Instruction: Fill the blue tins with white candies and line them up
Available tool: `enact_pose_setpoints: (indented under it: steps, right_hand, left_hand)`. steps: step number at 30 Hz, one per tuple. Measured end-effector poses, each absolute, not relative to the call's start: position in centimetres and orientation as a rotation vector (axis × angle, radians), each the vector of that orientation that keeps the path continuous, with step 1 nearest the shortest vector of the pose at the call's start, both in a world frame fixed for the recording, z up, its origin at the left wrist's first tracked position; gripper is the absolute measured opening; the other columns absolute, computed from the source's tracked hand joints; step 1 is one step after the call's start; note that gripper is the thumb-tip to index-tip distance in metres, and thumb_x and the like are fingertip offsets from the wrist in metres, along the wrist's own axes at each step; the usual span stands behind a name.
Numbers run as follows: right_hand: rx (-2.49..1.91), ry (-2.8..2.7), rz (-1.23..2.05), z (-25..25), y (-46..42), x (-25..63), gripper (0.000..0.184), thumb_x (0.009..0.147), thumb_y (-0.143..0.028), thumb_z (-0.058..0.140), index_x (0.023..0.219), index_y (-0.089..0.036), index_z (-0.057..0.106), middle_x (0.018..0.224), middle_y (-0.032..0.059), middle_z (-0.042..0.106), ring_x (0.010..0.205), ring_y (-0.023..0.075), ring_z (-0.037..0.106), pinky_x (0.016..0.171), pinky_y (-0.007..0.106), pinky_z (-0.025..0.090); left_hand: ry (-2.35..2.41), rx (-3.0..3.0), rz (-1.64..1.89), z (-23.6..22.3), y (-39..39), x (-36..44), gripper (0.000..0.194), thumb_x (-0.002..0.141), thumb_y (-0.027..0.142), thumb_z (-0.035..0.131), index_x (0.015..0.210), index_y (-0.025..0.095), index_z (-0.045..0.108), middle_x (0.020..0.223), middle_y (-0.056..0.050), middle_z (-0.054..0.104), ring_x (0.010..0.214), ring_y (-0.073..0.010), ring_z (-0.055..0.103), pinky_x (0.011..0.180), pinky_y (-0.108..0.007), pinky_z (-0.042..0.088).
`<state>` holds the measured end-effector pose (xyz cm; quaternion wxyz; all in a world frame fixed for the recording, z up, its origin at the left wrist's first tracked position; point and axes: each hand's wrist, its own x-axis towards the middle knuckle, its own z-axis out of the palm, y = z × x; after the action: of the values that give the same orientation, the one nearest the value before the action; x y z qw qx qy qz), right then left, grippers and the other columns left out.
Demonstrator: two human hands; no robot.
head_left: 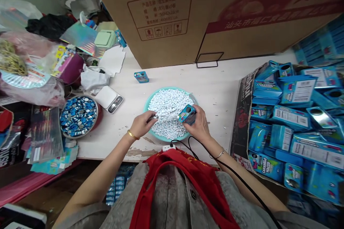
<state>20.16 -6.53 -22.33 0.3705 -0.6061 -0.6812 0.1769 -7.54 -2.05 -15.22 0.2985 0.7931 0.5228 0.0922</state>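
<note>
A turquoise basin (pixel 145 108) full of small white candies (pixel 169 100) stands in front of me on the table. At its left rim, my left hand (pixel 142 126) is closed in a pinch, with a small dark piece showing at the fingertips; the rest of what it holds is hard to make out among the candies. Over the basin's right side, my right hand (pixel 200 124) grips a small blue candy box (pixel 187 113), tilted toward the candies. Another small blue box (pixel 141 77) stands on the table behind the basin.
A carton (pixel 243 114) of blue boxes stands at right; a large cardboard box (pixel 166 50) stands at the back. At left are a white scale (pixel 109 98), a tub (pixel 100 112) of blue and silver caps, and bags (pixel 29 48). A black cable (pixel 228 168) crosses my right forearm.
</note>
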Motion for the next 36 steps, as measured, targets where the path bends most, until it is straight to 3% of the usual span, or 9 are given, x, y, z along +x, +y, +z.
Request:
enact_pose_setpoints:
  steps: [3, 7, 12, 17, 22, 25, 29, 32, 36]
  right_hand:
    - [-1.505, -1.819, 0.394, -22.2, -6.4, 19.8, 0.078, 0.075, -0.029, 0.067, 0.142, -0.018, 0.028, 0.136, 0.0183, 0.046, 0.131, 0.0361, 0.043, 0.108, 0.060, 0.040]
    - [-1.461, -1.846, 0.380, -22.0, -6.2, 18.6, 0.078, 0.075, -0.026, 0.065, 0.143, -0.019, 0.027, 0.136, 0.0171, 0.046, 0.133, 0.0362, 0.041, 0.109, 0.061, 0.039]
    - [-1.400, -1.851, 0.423, -21.7, -6.2, 17.5, 0.077, 0.076, -0.024, 0.065, 0.143, -0.018, 0.027, 0.135, 0.0172, 0.047, 0.134, 0.0350, 0.041, 0.109, 0.060, 0.039]
    - [-1.392, -1.833, 0.449, -22.0, -6.4, 17.5, 0.076, 0.076, -0.024, 0.064, 0.143, -0.018, 0.027, 0.135, 0.0175, 0.047, 0.133, 0.0348, 0.041, 0.109, 0.060, 0.039]
    - [-1.449, -1.754, 0.502, -22.2, -6.4, 18.5, 0.079, 0.073, -0.026, 0.067, 0.142, -0.018, 0.028, 0.136, 0.0181, 0.047, 0.131, 0.0337, 0.044, 0.108, 0.057, 0.041]
    - [-1.522, -1.700, 0.549, -22.3, -6.4, 19.3, 0.080, 0.072, -0.028, 0.069, 0.141, -0.018, 0.029, 0.135, 0.0177, 0.047, 0.128, 0.0333, 0.048, 0.106, 0.055, 0.044]
    - [-1.573, -1.660, 0.578, -22.2, -6.4, 19.8, 0.080, 0.072, -0.031, 0.070, 0.140, -0.019, 0.030, 0.133, 0.0169, 0.049, 0.126, 0.0326, 0.049, 0.105, 0.053, 0.044]
    - [-1.593, -1.654, 0.591, -22.1, -6.5, 19.8, 0.080, 0.072, -0.031, 0.071, 0.140, -0.017, 0.031, 0.133, 0.0178, 0.049, 0.125, 0.0329, 0.050, 0.104, 0.053, 0.045]
    - [-1.609, -1.649, 0.588, -22.0, -6.8, 19.9, 0.080, 0.072, -0.031, 0.070, 0.140, -0.017, 0.030, 0.133, 0.0175, 0.049, 0.125, 0.0329, 0.051, 0.104, 0.053, 0.045]
  left_hand:
    - [1.277, 2.241, 0.152, -11.5, -0.8, -6.9, 0.028, 0.093, 0.040, 0.049, 0.111, 0.020, 0.059, 0.105, -0.005, 0.070, 0.093, -0.0166, 0.066, 0.081, -0.027, 0.049]
    - [1.218, 2.442, -0.223, -7.0, 0.7, -4.3, 0.024, 0.093, 0.035, 0.050, 0.110, 0.020, 0.060, 0.111, -0.006, 0.069, 0.097, -0.0201, 0.066, 0.079, -0.029, 0.050]
    - [1.290, 2.584, -0.683, -2.3, 0.6, 0.3, 0.020, 0.093, 0.026, 0.047, 0.102, 0.015, 0.061, 0.099, -0.010, 0.069, 0.085, -0.0238, 0.068, 0.067, -0.030, 0.048]
    - [1.271, 2.650, -0.683, 0.0, -0.1, 1.4, 0.020, 0.092, 0.014, 0.042, 0.097, 0.015, 0.062, 0.092, -0.010, 0.067, 0.083, -0.0232, 0.067, 0.064, -0.030, 0.045]
    - [1.605, 2.448, -0.552, -5.8, -0.2, -4.8, 0.020, 0.094, 0.032, 0.048, 0.103, 0.019, 0.061, 0.098, -0.008, 0.067, 0.087, -0.0243, 0.066, 0.066, -0.030, 0.045]
    - [1.677, 2.198, -0.548, -13.1, -1.2, -7.4, 0.014, 0.091, 0.028, 0.053, 0.099, 0.020, 0.062, 0.099, -0.008, 0.068, 0.090, -0.0240, 0.067, 0.070, -0.030, 0.047]
    - [1.672, 2.050, -0.282, -21.2, -2.7, -5.1, 0.022, 0.092, 0.026, 0.052, 0.112, 0.022, 0.061, 0.112, -0.009, 0.067, 0.103, -0.0240, 0.065, 0.081, -0.032, 0.049]
    - [1.669, 1.997, -0.149, -23.6, -2.9, -2.7, 0.027, 0.093, 0.025, 0.050, 0.119, 0.022, 0.058, 0.119, -0.008, 0.066, 0.109, -0.0235, 0.063, 0.087, -0.033, 0.049]
    - [1.612, 1.971, -0.076, -23.0, -2.7, -3.7, 0.026, 0.093, 0.031, 0.052, 0.116, 0.021, 0.059, 0.116, -0.006, 0.069, 0.107, -0.0216, 0.064, 0.090, -0.032, 0.049]
